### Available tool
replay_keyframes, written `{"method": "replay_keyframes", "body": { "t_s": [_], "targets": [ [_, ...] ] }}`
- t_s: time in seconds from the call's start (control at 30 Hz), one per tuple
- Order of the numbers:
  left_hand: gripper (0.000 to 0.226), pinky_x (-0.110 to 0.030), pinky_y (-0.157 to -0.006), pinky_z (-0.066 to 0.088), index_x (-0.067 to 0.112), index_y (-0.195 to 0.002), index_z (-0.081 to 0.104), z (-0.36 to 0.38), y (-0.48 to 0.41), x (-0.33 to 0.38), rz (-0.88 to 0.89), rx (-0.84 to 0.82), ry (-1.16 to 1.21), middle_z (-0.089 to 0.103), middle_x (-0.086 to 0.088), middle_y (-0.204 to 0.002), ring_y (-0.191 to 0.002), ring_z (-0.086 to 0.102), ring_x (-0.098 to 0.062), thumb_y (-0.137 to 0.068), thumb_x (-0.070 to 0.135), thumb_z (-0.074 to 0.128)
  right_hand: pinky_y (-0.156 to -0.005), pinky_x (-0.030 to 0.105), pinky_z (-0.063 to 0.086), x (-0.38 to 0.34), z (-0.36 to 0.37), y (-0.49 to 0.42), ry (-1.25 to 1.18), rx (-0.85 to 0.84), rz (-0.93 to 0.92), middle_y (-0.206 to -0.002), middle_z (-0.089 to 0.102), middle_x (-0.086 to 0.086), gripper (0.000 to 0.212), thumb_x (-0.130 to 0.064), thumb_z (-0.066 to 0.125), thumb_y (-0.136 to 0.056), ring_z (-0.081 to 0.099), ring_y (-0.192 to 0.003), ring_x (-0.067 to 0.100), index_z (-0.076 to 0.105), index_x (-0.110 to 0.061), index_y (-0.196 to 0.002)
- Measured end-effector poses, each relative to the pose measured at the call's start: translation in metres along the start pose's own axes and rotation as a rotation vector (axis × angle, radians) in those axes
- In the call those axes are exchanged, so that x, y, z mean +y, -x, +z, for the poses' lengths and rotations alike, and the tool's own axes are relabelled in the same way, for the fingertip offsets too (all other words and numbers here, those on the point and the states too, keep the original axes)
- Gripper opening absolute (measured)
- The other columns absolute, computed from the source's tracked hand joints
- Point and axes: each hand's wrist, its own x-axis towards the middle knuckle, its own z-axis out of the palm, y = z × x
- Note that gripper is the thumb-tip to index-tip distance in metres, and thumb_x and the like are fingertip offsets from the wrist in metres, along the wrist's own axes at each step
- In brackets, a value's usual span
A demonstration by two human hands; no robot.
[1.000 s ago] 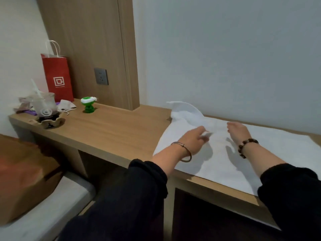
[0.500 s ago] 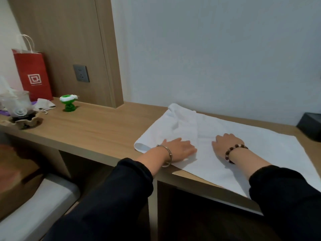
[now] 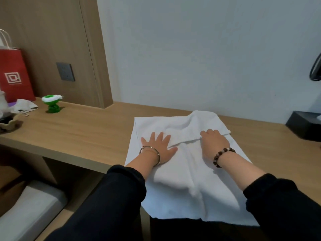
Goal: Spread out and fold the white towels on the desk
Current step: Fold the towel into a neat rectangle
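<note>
A white towel (image 3: 189, 178) lies on the wooden desk (image 3: 90, 133), its near part hanging over the front edge. Its far part is doubled over into a rumpled flap (image 3: 205, 126). My left hand (image 3: 159, 145) presses flat on the towel's left side with fingers spread. My right hand (image 3: 214, 142) rests on the edge of the folded flap, fingers bent down onto the cloth; whether they pinch it is not visible.
At the desk's left end stand a red paper bag (image 3: 14, 75), a small green toy (image 3: 52, 104) and crumpled white items (image 3: 24, 106). A wall socket (image 3: 65, 71) sits behind them. A black box (image 3: 305, 125) is at the far right.
The towel's right part has been folded over to the left, so it now covers a narrower area. Both hands moved onto the folded cloth, and the left hand has spread flat.
</note>
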Motion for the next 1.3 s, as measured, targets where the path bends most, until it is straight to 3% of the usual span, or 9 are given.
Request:
{"method": "replay_keyframes", "body": {
  "t_s": [0.17,0.4,0.53,0.87,0.97,1.03,1.1,1.2,1.3],
  "targets": [
    [0.068,-0.062,-0.107,0.004,0.039,-0.147,0.005,0.009,-0.008,-0.005,0.062,0.089,0.010,-0.001,0.009,-0.159,-0.145,-0.003,-0.025,-0.087,0.069,0.015,-0.097,0.037,0.036,0.022,0.014,-0.032,0.069,-0.013,-0.012,-0.133,0.041,0.005,0.050,-0.010,0.041,-0.087,0.040,-0.120,0.027,0.032,-0.019,-0.136],
    [0.064,-0.060,-0.109,0.004,0.040,-0.147,0.009,0.004,-0.015,-0.006,0.070,0.102,0.039,0.002,0.009,-0.159,-0.145,-0.001,-0.023,-0.090,0.066,0.017,-0.102,0.039,0.034,0.030,0.003,-0.057,0.045,-0.081,0.162,-0.098,0.063,0.002,0.018,-0.006,0.039,-0.089,0.057,-0.103,0.025,0.052,-0.018,-0.086],
    [0.061,-0.059,-0.109,0.005,0.038,-0.148,0.011,0.003,-0.018,-0.007,0.063,0.109,0.052,0.004,0.010,-0.158,-0.145,0.000,-0.023,-0.092,0.062,0.019,-0.091,0.036,0.031,0.027,-0.027,-0.048,0.120,0.203,0.187,-0.086,0.066,-0.001,0.012,-0.013,0.047,-0.080,0.061,-0.087,0.022,0.046,-0.022,-0.071],
    [0.053,-0.049,-0.111,0.015,0.032,-0.141,0.035,-0.017,-0.006,-0.023,0.122,0.139,0.116,0.034,0.009,-0.149,-0.141,0.022,-0.016,-0.093,0.009,0.033,-0.116,0.041,0.017,0.045,0.028,0.001,-0.253,-0.222,0.058,-0.157,0.018,-0.003,0.050,-0.011,0.026,-0.098,0.019,-0.142,0.017,0.026,-0.023,-0.147],
    [0.051,-0.050,-0.114,0.010,0.032,-0.136,0.041,-0.033,0.005,-0.039,0.156,0.228,-0.188,0.042,0.011,-0.143,-0.143,0.018,-0.016,-0.092,0.006,0.033,-0.094,0.034,0.043,0.044,0.012,0.003,-0.116,-0.172,0.111,-0.139,0.048,0.002,0.038,-0.011,0.036,-0.093,0.049,-0.119,0.021,0.047,-0.021,-0.128],
    [0.052,-0.052,-0.114,0.006,0.032,-0.135,0.042,-0.040,0.014,-0.041,0.173,0.237,-0.258,0.040,0.011,-0.145,-0.144,0.014,-0.016,-0.091,0.006,0.034,-0.068,0.027,0.038,0.041,-0.006,0.008,0.070,-0.017,0.151,-0.108,0.064,0.000,0.013,-0.013,0.046,-0.086,0.057,-0.087,0.021,0.051,-0.022,-0.095],
    [0.046,-0.054,-0.114,0.008,0.033,-0.136,0.040,-0.038,0.025,-0.038,0.184,0.177,-0.205,0.034,0.008,-0.149,-0.145,0.012,-0.018,-0.095,0.017,0.033,-0.071,0.026,0.032,0.038,-0.013,0.014,0.113,0.046,0.134,-0.106,0.065,-0.001,0.006,-0.018,0.048,-0.084,0.057,-0.090,0.021,0.047,-0.023,-0.088],
    [0.050,-0.058,-0.111,0.009,0.038,-0.146,0.020,-0.022,0.038,-0.030,0.152,-0.015,0.008,0.013,0.006,-0.157,-0.145,0.004,-0.022,-0.098,0.047,0.029,-0.108,0.045,0.021,0.035,0.009,0.030,-0.105,-0.154,-0.005,-0.150,0.030,0.001,0.047,-0.033,0.039,-0.093,0.028,-0.137,0.021,0.033,-0.025,-0.139],
    [0.055,-0.059,-0.111,0.006,0.044,-0.147,0.006,-0.004,0.038,-0.025,0.113,-0.015,0.018,-0.001,0.009,-0.159,-0.146,-0.003,-0.022,-0.096,0.057,0.020,-0.114,0.054,0.004,0.040,0.028,0.037,-0.171,-0.299,-0.010,-0.159,-0.006,-0.007,0.055,-0.045,0.023,-0.099,-0.003,-0.146,0.016,0.002,-0.038,-0.150]
  ]
}}
